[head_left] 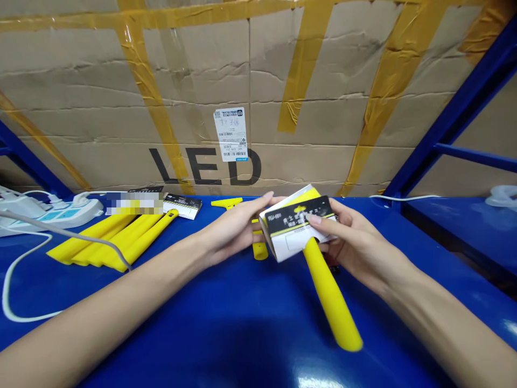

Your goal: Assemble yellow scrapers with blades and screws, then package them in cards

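Note:
A yellow-handled tool point(333, 302) with a folded black-and-white card sleeve point(291, 240) around its head is held up over the table. My right hand point(355, 237) grips the sleeve's right side, its thumb pressed on the printed front. At the sleeve's left side is my left hand point(242, 221), its fingers curled and partly hidden behind the card. The yellow handle points down towards me. Behind my left hand lies a small T-shaped yellow piece point(226, 203). Just below my left fingers, a short yellow cylindrical end point(260, 250) shows, the rest of it partly hidden.
Several yellow-handled tools point(121, 237) with card sleeves lie side by side at left. Near them are a white power strip point(76, 210) and loose cables point(12, 291). A large taped cardboard box point(194, 108) stands behind the blue table point(226, 323), between blue metal posts point(428, 145).

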`<state>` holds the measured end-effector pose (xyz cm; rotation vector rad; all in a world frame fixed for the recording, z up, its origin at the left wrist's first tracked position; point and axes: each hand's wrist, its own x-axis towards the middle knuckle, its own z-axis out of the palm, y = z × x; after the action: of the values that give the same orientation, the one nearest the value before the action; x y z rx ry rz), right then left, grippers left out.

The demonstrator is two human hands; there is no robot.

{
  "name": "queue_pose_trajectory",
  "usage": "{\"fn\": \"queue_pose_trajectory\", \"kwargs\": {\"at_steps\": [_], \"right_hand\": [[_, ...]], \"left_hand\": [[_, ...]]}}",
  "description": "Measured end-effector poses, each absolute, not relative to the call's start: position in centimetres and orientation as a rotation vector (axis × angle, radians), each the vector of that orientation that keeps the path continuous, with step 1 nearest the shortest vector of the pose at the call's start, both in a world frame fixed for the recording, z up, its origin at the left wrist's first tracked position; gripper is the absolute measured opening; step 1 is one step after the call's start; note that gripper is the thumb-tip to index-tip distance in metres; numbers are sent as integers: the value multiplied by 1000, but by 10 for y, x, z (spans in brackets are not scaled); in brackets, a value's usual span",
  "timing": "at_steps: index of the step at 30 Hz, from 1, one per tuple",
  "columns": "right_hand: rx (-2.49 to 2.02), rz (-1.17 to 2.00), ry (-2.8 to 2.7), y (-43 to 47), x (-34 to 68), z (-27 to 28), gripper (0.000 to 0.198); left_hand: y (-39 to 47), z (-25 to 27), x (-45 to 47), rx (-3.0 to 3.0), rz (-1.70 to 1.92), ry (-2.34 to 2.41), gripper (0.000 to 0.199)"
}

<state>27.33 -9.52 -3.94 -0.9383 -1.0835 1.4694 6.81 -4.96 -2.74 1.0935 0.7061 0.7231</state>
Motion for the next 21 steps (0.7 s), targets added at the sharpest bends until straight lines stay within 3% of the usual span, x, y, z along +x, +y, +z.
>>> {"fn": "queue_pose_trajectory", "kwargs": {"at_steps": [6,12,21], "right_hand": [[-900,1329,-917,-91,274,-39,24],[-847,1226,-871,-87,270,-43,19],[-917,1261,-907,-88,273,-45,30]], "left_hand": [[-52,-36,70,902,640,659,48],[-57,-32,67,932,443,557,42],[-60,-22,67,1313,400,758,35]]}}
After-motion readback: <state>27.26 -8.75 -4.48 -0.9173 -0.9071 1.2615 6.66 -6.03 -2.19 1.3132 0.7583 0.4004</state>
